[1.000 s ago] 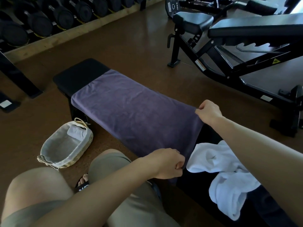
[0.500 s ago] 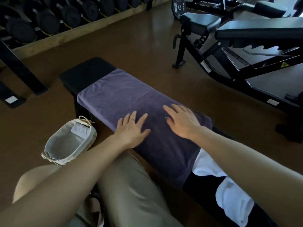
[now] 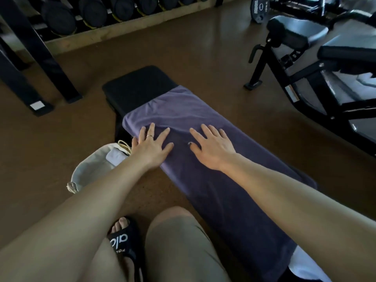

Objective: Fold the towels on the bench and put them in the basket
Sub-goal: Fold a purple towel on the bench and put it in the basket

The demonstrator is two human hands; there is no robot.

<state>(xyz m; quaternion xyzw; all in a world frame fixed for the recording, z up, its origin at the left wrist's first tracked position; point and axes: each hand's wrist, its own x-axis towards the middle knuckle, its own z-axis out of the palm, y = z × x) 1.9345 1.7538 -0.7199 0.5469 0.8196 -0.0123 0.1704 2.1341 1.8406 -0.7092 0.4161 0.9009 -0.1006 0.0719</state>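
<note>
A purple towel (image 3: 203, 180) lies spread flat along the black bench (image 3: 140, 86). My left hand (image 3: 151, 145) presses flat on the towel near its far left edge, fingers spread, a ring on one finger. My right hand (image 3: 211, 147) lies flat on the towel beside it, fingers straight. A white towel (image 3: 303, 265) peeks out at the bench's near end, mostly hidden by my right arm. The pale lined basket (image 3: 89, 169) stands on the floor left of the bench, partly behind my left forearm, with a small folded white cloth (image 3: 116, 159) inside.
A dumbbell rack (image 3: 101, 15) runs along the far wall. Black rack legs (image 3: 40, 58) stand at the left. An adjustable bench (image 3: 325, 64) fills the right side. My knee (image 3: 177, 241) and sandalled foot (image 3: 122, 239) are close to the bench on the brown floor.
My hands let go of the towel's near corners, laid it down, then slid flat along it toward the far end. The view has shifted left, hiding most of the white towel.
</note>
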